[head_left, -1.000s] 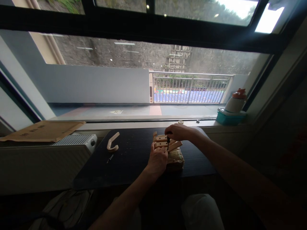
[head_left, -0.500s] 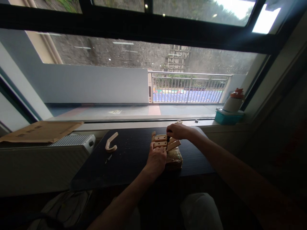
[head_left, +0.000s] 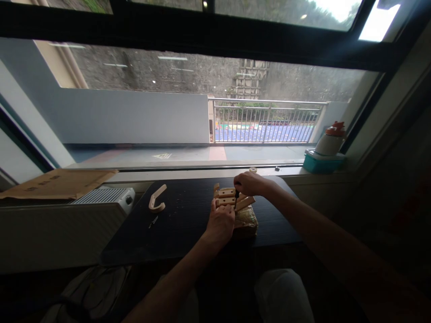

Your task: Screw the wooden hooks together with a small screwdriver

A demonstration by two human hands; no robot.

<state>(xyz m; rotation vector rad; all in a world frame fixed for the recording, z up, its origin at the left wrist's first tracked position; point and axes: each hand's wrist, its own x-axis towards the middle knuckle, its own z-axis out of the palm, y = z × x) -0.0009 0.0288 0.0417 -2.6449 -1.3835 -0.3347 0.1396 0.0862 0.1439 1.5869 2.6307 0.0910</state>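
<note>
My right hand (head_left: 249,183) is closed around the handle of a screwdriver (head_left: 236,198), which stands upright with its shaft pointing down. The tip meets the wooden pieces beside my left fingers. My left hand (head_left: 221,220) presses over the near end of these light wooden pieces (head_left: 226,201), which have dark holes; its fingers are closed on the wood. Below them lies a block wrapped in brown tape (head_left: 246,220), partly covered by my left hand. To the left, a J-shaped wooden hook (head_left: 156,200) lies loose, with a few screws (head_left: 153,221) close by.
The dark table (head_left: 134,242) stands under a window. On the sill at right, a white bottle with an orange lid (head_left: 330,140) sits on a teal box (head_left: 321,162). A radiator (head_left: 101,197) carrying flat brown cardboard (head_left: 57,184) is at left.
The camera view has shifted slightly. Both hands, the screwdriver and the wooden pieces keep nearly the same places relative to each other.
</note>
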